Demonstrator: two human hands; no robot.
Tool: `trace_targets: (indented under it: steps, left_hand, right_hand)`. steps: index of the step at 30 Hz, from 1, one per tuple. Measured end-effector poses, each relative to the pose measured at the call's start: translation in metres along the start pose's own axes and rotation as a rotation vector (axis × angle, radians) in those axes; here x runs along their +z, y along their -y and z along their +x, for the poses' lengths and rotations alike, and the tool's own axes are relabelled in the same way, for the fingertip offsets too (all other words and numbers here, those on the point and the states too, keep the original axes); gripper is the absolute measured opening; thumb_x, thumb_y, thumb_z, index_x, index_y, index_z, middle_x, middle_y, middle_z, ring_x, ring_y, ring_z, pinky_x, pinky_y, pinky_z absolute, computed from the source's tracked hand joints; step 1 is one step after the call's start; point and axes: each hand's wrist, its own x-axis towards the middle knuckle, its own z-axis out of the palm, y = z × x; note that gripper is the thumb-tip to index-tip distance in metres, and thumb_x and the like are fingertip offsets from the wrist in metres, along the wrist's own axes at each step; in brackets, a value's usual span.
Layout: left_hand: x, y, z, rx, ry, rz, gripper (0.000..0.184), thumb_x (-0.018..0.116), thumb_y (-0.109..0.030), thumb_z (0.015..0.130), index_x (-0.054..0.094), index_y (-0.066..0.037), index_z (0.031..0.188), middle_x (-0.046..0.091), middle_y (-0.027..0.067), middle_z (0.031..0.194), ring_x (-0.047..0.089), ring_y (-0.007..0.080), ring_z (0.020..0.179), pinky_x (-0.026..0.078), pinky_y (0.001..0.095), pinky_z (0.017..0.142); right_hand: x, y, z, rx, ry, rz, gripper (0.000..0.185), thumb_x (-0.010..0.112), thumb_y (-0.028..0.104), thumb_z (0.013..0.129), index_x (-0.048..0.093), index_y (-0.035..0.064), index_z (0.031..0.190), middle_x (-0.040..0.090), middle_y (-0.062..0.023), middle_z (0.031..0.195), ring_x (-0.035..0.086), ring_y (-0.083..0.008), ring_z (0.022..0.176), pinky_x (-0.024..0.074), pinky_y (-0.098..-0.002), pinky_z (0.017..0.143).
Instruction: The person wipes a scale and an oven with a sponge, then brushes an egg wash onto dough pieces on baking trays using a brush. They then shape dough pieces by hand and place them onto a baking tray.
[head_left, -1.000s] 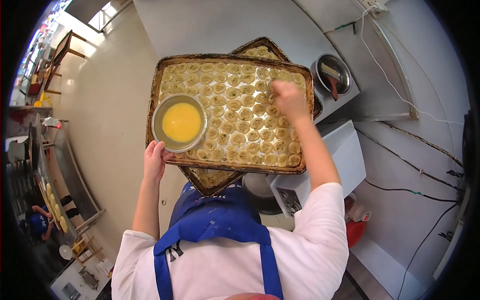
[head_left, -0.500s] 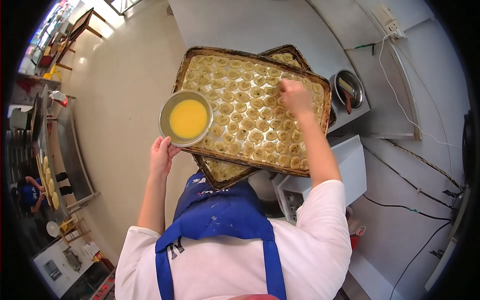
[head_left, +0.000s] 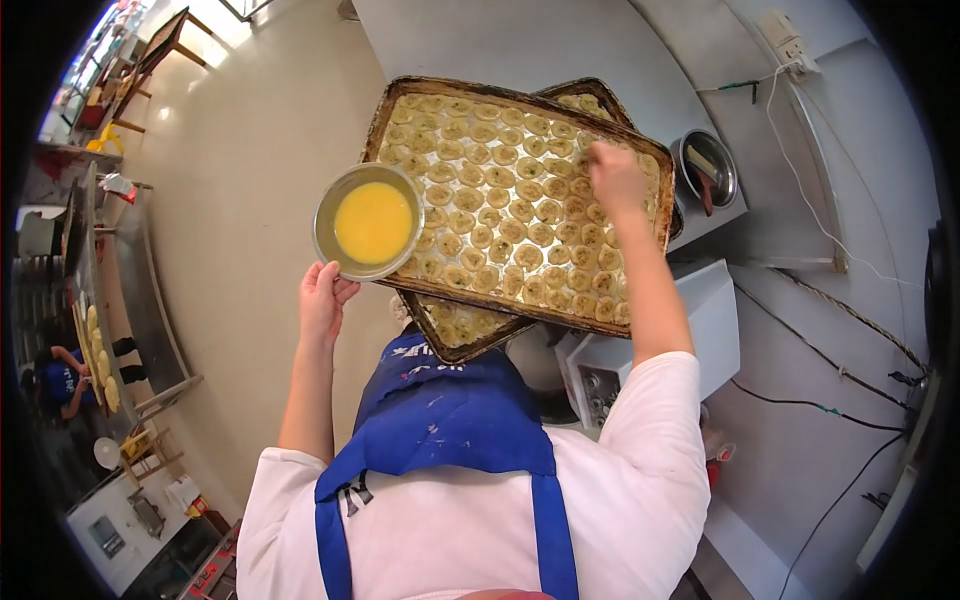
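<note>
My left hand (head_left: pixel 327 301) pinches the rim of a metal bowl (head_left: pixel 328 254) that holds a yellow liquid like beaten egg (head_left: pixel 373 223). The bowl overlaps the left edge of a large, dark-rimmed baking tray (head_left: pixel 520 309). Rows of small round, flattened dough pieces (head_left: pixel 528 257) cover this tray. Above its right part is my right hand (head_left: pixel 618 182), fingers closed and blurred by motion; whatever they hold is hidden. A second baking tray (head_left: pixel 453 356) lies crosswise underneath, also bearing dough pieces.
Right of the trays, a metal bowl (head_left: pixel 707 168) with a brown-handled tool inside stands on the grey counter (head_left: pixel 480 45). A white appliance with knobs (head_left: pixel 600 392) is below. Cables run along the right wall. Far left, a person in blue (head_left: pixel 62 382) works at another table.
My right hand has shifted slightly to the right over the tray, still closed. The view has moved a little; my left hand keeps its hold on the bowl.
</note>
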Motion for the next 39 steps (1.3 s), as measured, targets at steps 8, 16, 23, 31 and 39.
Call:
trace_targets:
  steps: [8,16,23,31,39]
  left_hand:
    - [0.002,0.009,0.003,-0.048,-0.005,0.01,0.008,0.051,-0.012,0.093,0.05,-0.008,0.087,0.065,0.0062,0.086,0.066,0.0144,0.071,0.056,0.027,0.065]
    - [0.015,0.014,-0.001,-0.076,0.025,0.033,0.008,0.051,-0.012,0.093,0.05,-0.007,0.087,0.064,0.0061,0.086,0.066,0.0144,0.072,0.056,0.0265,0.065]
    - [0.024,0.02,0.004,-0.101,0.065,0.078,0.01,0.05,-0.011,0.093,0.049,-0.008,0.084,0.064,0.0055,0.083,0.066,0.0144,0.07,0.056,0.0263,0.064]
    - [0.054,0.02,-0.005,-0.131,0.111,0.141,0.008,0.05,-0.012,0.093,0.049,-0.008,0.087,0.064,0.0064,0.086,0.066,0.0142,0.073,0.055,0.0261,0.065]
    - [0.069,0.029,-0.003,-0.145,0.196,0.203,0.009,0.05,-0.013,0.093,0.051,-0.007,0.087,0.065,0.0063,0.085,0.065,0.0129,0.072,0.055,0.0259,0.067]
  right_hand:
    - [-0.012,0.126,-0.084,-0.255,0.341,0.5,0.019,0.058,0.019,0.083,0.064,0.0099,0.099,0.066,-0.0111,0.081,0.065,-0.0257,0.075,0.0544,-0.0352,0.065]
    - [-0.017,-0.068,-0.027,0.055,-0.287,-0.027,0.011,0.057,0.014,0.079,0.062,0.0101,0.088,0.065,-0.0089,0.077,0.062,-0.0288,0.069,0.0512,-0.0381,0.062]
    - [-0.034,0.066,-0.123,-0.485,0.297,0.484,0.018,0.063,0.015,0.079,0.064,0.0129,0.096,0.068,-0.006,0.085,0.066,-0.0223,0.074,0.0532,-0.0321,0.063]
    - [-0.021,-0.111,-0.024,0.016,-0.162,0.073,0.02,0.06,0.025,0.083,0.064,0.016,0.101,0.068,-0.0038,0.09,0.065,-0.0228,0.078,0.0524,-0.0354,0.067]
    - [-0.023,-0.098,-0.109,-0.143,-0.055,0.155,0.045,0.068,0.001,0.066,0.059,0.0153,0.107,0.065,-0.0032,0.1,0.06,-0.0256,0.092,0.0495,-0.0364,0.078]
